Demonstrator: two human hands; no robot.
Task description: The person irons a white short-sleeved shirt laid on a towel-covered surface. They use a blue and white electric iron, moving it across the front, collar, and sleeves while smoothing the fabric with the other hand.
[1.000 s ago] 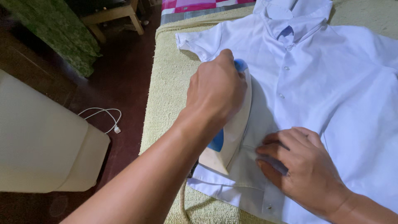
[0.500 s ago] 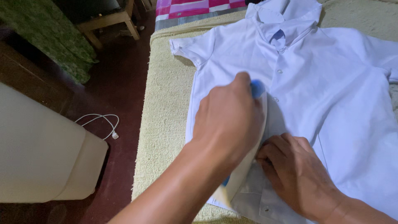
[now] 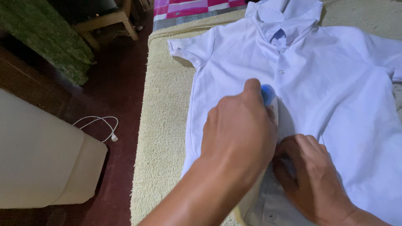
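Left hand is wrapped tight round the iron handle, right hand lies flat with fingers spread on the shirt, pinning the cloth just beside the iron's edge. Shirt is spread front-up on a yellowish towel, buttons up the middle, collar at the far end.

Biggest worry as I see it: my right fingers are practically touching the side of the iron. If it slides that way even a bit, I'd guess that's a burn. Second one, if the iron sits in one spot on this thin white cloth it could scorch or go shiny. It's also close to the button row, so it could catch a button and drag a crease in.

What I can't really see: the iron is almost all hidden under my left hand, only a blue bit at the tip and a pale edge show, so no idea about its dial or cord. Shirt hem is cut off at the bottom, the far sleeve runs out of frame.

Off to the side on the dark floor there's a white cable next to a big cream thing I can't make out. Further back, a wooden stool leg and a pink checked cloth.
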